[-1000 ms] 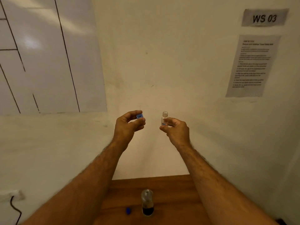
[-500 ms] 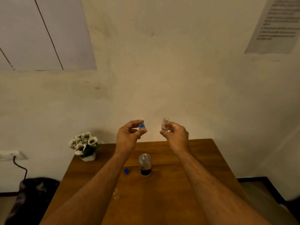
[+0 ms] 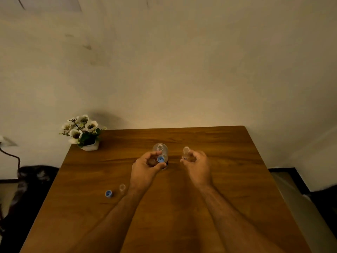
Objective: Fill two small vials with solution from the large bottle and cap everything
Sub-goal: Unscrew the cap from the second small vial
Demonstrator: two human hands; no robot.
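Blue cap (image 3: pixel 160 159) sat pinched betw. thumb and fingertips of the left hand (image 3: pixel 145 168), open side turned toward the camera. Right hand (image 3: pixel 197 166) had its fingers curled round a small vial (image 3: pixel 186 154), mouth up, long axis close to upright w/ a slight lean; whether it held liquid couldn't be told, too blurred.

Key relation: vial mouth lay to the right of the cap and a bit higher, hands apart w/ a clear gap betw. them. Probably next was capping, so the cap would need to travel right and turn open side down onto that upright neck; left hand was the nearer one for it.

Just behind the left hand stood the large bottle (image 3: pixel 160 149), uncapped, dark liquid low in it, partly hidden by the fingers. Cap hand passing close risked knocking it.

Further out, near the left forearm, a second vial (image 3: pixel 122 188) stood open w/ a loose blue cap (image 3: pixel 108 193) just beside it on the wooden table (image 3: pixel 228 179). Flower pot (image 3: pixel 85 137) at the far-left corner.
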